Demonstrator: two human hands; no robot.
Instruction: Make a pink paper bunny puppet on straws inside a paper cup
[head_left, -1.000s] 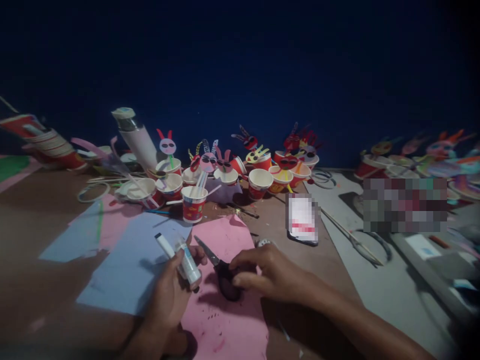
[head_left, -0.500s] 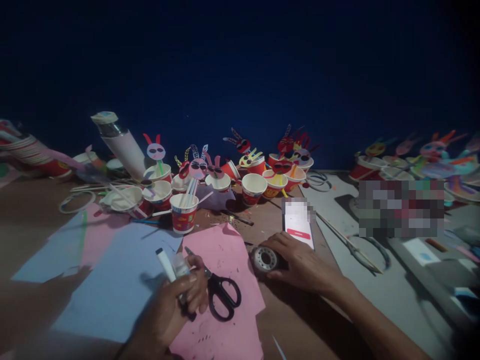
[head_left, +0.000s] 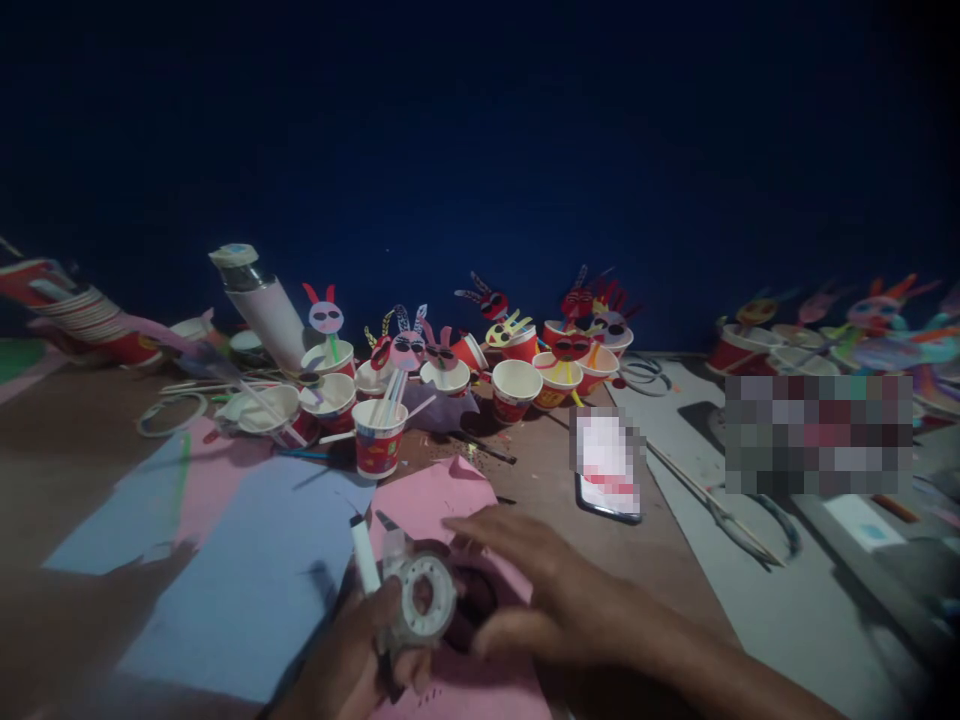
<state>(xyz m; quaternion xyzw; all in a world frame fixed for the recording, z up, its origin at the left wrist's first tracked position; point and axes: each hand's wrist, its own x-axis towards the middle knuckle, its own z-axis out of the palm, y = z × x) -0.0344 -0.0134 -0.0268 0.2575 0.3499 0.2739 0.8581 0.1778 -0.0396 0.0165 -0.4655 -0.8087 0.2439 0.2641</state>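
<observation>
My left hand (head_left: 352, 640) is closed round a white marker (head_left: 366, 555) with a dark end and a roll of tape (head_left: 428, 597). A pale translucent item (head_left: 393, 545) also sticks up from its grip, its kind unclear. My right hand (head_left: 536, 590), fingers apart and slightly blurred, is just right of the tape roll with nothing visible in it. Under both hands lies pink paper (head_left: 442, 490). Black scissors (head_left: 474, 597) on this paper are mostly hidden by the hands and tape.
Blue paper (head_left: 225, 580) spreads at left. Red paper cups (head_left: 516, 390) with paper rabbit faces (head_left: 326, 316) line the back, beside a leaning flask (head_left: 270, 315). A phone (head_left: 611, 514) lies right of centre. Thin sticks (head_left: 712, 505) rest on a pale board (head_left: 720, 575).
The tape roll has moved from my right hand, beside the phone, into my left hand. My right hand has come left and opened. The view has shifted slightly.
</observation>
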